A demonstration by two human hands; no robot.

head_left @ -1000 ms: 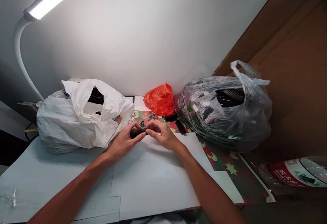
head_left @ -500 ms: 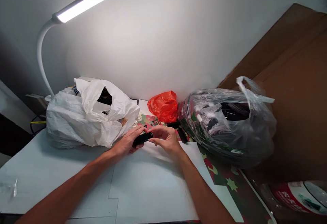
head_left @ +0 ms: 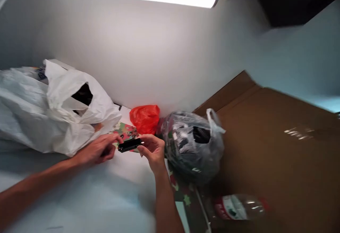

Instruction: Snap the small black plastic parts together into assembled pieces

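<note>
Head camera: I see the right hand [head_left: 154, 151] pinching a slim black plastic piece [head_left: 130, 144] by its right end, thumb against fingers, above the white-covered desk [head_left: 111, 201]. At the piece's nine o'clock is the left hand [head_left: 100, 149], fingers partly curled; I can't tell from my end whether it grips anything or touches the piece. Around the piece I have a white plastic bag [head_left: 79, 137] at ten o'clock, a red plastic bag [head_left: 145, 118] at one, and a translucent plastic bag [head_left: 183, 165] at three.
</note>
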